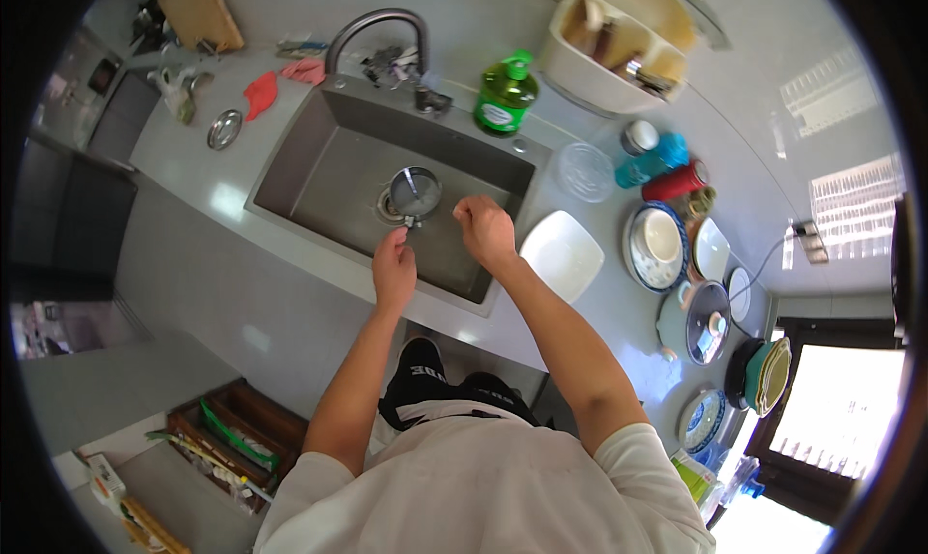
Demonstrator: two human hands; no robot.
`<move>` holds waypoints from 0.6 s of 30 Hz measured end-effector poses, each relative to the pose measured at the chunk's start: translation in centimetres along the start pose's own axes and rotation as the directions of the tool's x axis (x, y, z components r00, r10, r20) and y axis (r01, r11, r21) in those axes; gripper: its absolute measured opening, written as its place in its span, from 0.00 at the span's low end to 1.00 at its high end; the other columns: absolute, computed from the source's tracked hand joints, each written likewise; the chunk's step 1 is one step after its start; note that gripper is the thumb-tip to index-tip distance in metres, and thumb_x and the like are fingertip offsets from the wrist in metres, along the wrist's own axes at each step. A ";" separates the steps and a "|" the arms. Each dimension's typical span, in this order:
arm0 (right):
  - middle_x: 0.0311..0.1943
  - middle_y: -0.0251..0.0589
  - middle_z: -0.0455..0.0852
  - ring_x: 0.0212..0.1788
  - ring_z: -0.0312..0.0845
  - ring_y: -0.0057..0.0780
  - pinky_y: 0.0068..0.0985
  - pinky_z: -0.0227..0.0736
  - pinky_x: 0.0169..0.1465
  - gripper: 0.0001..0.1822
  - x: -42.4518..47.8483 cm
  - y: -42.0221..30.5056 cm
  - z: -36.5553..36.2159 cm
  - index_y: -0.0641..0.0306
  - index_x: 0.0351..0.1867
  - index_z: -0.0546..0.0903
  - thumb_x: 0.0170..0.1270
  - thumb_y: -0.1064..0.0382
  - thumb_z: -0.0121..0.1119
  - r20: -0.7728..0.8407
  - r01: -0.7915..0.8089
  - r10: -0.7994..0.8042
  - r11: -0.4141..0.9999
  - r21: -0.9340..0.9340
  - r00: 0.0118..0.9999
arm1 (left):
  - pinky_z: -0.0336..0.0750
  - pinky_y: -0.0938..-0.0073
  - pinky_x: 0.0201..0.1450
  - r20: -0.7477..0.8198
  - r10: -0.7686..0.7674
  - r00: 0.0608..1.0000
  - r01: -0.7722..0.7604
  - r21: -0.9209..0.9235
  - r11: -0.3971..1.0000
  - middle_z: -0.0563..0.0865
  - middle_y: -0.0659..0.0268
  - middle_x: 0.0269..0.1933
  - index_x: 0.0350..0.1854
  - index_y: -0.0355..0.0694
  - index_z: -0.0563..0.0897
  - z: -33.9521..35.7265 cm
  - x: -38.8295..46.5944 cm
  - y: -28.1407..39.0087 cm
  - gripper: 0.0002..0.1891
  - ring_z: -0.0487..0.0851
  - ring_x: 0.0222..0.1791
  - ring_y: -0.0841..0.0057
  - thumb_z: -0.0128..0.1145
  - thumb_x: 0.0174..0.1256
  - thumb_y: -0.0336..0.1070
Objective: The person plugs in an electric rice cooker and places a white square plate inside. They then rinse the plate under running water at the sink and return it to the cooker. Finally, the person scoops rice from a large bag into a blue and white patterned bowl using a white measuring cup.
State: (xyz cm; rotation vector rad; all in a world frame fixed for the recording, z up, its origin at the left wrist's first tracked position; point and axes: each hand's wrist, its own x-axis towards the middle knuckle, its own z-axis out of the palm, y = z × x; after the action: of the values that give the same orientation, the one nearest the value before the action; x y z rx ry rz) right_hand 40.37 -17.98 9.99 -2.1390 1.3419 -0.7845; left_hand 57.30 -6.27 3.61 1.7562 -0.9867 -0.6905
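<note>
A small round metal vessel point(416, 193) stands in the grey sink point(319, 170), beside and partly over the drain point(390, 204). A shiny streak crosses its inside, and a short fitting sticks out on its near side. My left hand point(395, 270) is just below that fitting, over the sink's front edge, thumb and fingers a little apart; no object shows in it. To the right of the vessel, my right hand point(486, 231) hovers over the basin with curled fingers. Whether it pinches something small is hidden. A white square bowl point(562, 257) sits right of that hand.
A curved faucet point(377, 17) rises behind the sink, near a green soap bottle point(505, 97). Along the right counter are a clear lid point(584, 172), stacked bowls point(656, 246) and a lidded pot point(696, 323). A round metal lid point(225, 130) and red cloth point(261, 94) lie left.
</note>
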 end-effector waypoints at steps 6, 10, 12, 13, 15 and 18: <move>0.42 0.44 0.91 0.45 0.89 0.49 0.45 0.83 0.50 0.07 7.3 0.3 10.2 0.53 0.39 0.89 0.68 0.55 0.66 0.190 -0.171 0.236 0.937 -0.304 0.953 | 0.81 0.62 0.53 0.072 0.036 0.997 -0.049 0.189 0.981 0.86 0.53 0.54 0.59 0.39 0.81 -4.1 9.0 -3.4 0.17 0.86 0.49 0.59 0.58 0.68 0.27; 0.44 0.46 0.92 0.49 0.90 0.49 0.42 0.83 0.54 0.09 10.1 1.8 13.6 0.53 0.42 0.89 0.70 0.54 0.64 0.356 -0.175 0.350 0.881 -0.439 0.867 | 0.81 0.60 0.53 0.069 0.038 0.997 -0.051 0.196 0.979 0.86 0.54 0.52 0.58 0.39 0.82 -4.8 11.8 -5.5 0.17 0.86 0.49 0.58 0.59 0.68 0.28; 0.46 0.47 0.93 0.51 0.90 0.48 0.40 0.84 0.55 0.09 10.9 2.0 14.4 0.53 0.44 0.88 0.71 0.55 0.63 0.375 -0.185 0.382 0.866 -0.465 0.845 | 0.82 0.63 0.54 0.099 -0.020 0.995 -0.004 0.236 0.972 0.87 0.55 0.53 0.58 0.39 0.82 -5.1 12.2 -5.8 0.16 0.86 0.49 0.60 0.59 0.68 0.27; 0.46 0.48 0.93 0.51 0.90 0.49 0.40 0.84 0.56 0.09 11.3 1.4 14.6 0.53 0.44 0.88 0.71 0.56 0.62 0.372 -0.193 0.401 0.853 -0.485 0.837 | 0.82 0.64 0.54 0.110 -0.045 0.993 0.016 0.258 0.966 0.87 0.55 0.53 0.58 0.39 0.82 -5.4 12.4 -5.7 0.16 0.87 0.49 0.61 0.59 0.68 0.26; 0.46 0.50 0.92 0.52 0.90 0.51 0.40 0.84 0.56 0.09 11.6 0.7 14.5 0.55 0.45 0.88 0.71 0.58 0.60 0.358 -0.212 0.441 0.822 -0.528 0.823 | 0.83 0.64 0.53 0.107 -0.064 0.992 0.038 0.233 0.972 0.87 0.56 0.53 0.57 0.39 0.83 -5.8 12.7 -5.7 0.16 0.87 0.49 0.62 0.60 0.68 0.27; 0.45 0.52 0.92 0.52 0.89 0.55 0.43 0.84 0.56 0.11 10.6 1.7 15.3 0.57 0.49 0.85 0.71 0.61 0.57 0.265 -0.249 0.371 0.882 -0.400 0.890 | 0.81 0.62 0.53 0.129 -0.086 0.988 0.057 0.217 0.975 0.85 0.55 0.54 0.57 0.38 0.83 -6.2 12.9 -5.5 0.16 0.86 0.49 0.60 0.60 0.68 0.28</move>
State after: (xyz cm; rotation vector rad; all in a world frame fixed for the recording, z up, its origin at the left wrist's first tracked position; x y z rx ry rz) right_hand 53.61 -26.79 0.20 -2.1037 1.6768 -0.0368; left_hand 70.54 -13.34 0.61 1.9591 -1.1302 -0.7850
